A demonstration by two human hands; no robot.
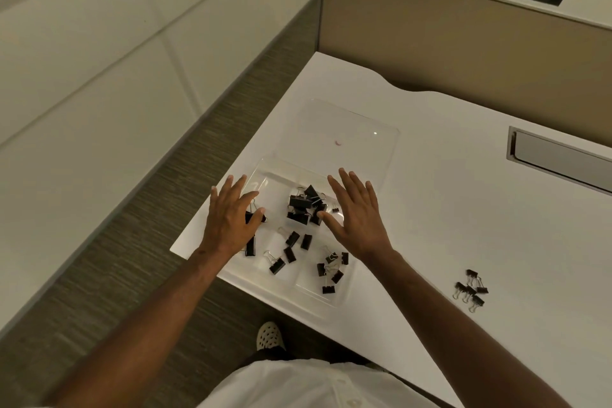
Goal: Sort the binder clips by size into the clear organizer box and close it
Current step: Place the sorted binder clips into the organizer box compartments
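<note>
Desk (447, 209), white and broad, filled most of what I saw through the head camera, with a tan partition (463, 53) along its far edge and grey carpet (198, 182) off to the left. On the desk's near left corner sat the clear box (265, 182), its lid (347, 129) swung open and lying flat on the far side. My left hand (231, 219) hovered over the box's left part, fingers spread and straight, holding nothing, though I could not tell whether it touched the clip partly hidden beneath it. My right hand (359, 212) was likewise flat and splayed above the box's right side, gripping nothing. Inside the box, the big clips (303, 205) lay heaped in the far middle compartment between my hands, the medium clips (291, 250) were scattered nearer me, and the small clips (331, 270) lay in the near right compartment. A loose cluster (471, 288) of small clips remained on the desk, well apart to the right of the box.
</note>
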